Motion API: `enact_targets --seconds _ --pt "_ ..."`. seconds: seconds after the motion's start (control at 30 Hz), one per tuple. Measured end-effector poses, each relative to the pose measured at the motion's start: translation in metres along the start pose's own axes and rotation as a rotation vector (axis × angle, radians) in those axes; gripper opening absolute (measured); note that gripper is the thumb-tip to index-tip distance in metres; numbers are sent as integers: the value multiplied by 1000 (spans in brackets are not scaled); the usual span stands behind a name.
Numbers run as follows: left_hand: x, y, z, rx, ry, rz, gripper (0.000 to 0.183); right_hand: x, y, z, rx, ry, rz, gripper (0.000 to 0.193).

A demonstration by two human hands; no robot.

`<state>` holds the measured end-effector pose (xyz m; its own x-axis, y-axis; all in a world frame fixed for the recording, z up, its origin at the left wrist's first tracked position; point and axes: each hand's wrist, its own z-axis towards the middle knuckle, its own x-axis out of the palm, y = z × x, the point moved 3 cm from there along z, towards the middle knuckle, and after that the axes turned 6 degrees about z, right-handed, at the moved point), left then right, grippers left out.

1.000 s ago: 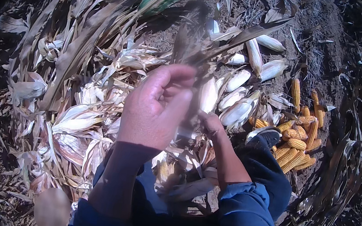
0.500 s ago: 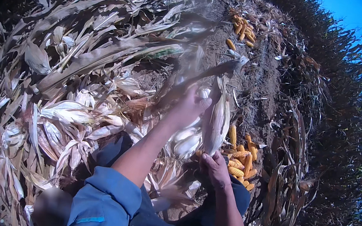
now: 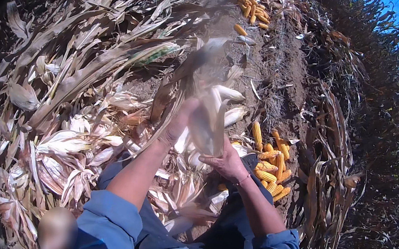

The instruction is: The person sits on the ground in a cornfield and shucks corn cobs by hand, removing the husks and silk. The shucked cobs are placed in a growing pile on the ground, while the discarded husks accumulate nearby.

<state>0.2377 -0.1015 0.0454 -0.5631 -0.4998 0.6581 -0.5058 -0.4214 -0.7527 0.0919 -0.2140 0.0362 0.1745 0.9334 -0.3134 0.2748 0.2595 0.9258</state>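
My right hand [image 3: 229, 162] is closed round the lower end of an ear of corn in pale husk [image 3: 208, 128], which is smeared by motion. The ear tilts away from me, between my hands. To its left, my left hand [image 3: 178, 124] is closed on dry corn leaves [image 3: 181, 78], its thumb up and its fingers partly blurred. The leaves reach up past the ear into a blurred tip. Other pale husked ears [image 3: 234, 115] lie just beyond my right hand. Loose husks [image 3: 181, 191] lie below both hands, between my legs.
Bare yellow cobs [image 3: 270, 171] are heaped to the right of my right knee. Another heap of cobs [image 3: 251, 9] lies farther off on the soil. Dry stalks and husks [image 3: 81, 50] cover the left side. Standing corn [image 3: 390, 127] lines the right.
My left hand has moved left and slightly down with the leaves. My right hand has shifted left and up, bringing the husked ear left. The view has turned a little.
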Motion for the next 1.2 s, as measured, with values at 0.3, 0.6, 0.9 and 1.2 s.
enact_targets --seconds 0.3,0.6,0.9,1.2 --pt "-10 26 10 6 -71 562 40 -25 -39 16 -175 -180 -271 82" --pt "-35 7 11 -125 -185 450 39 7 -43 49 -97 -164 -82 75" --pt "-65 21 21 147 -415 348 33 29 -40 49 39 11 286 87" --pt "-30 27 32 193 -834 -267 9 62 -34 42 247 116 1166 66"
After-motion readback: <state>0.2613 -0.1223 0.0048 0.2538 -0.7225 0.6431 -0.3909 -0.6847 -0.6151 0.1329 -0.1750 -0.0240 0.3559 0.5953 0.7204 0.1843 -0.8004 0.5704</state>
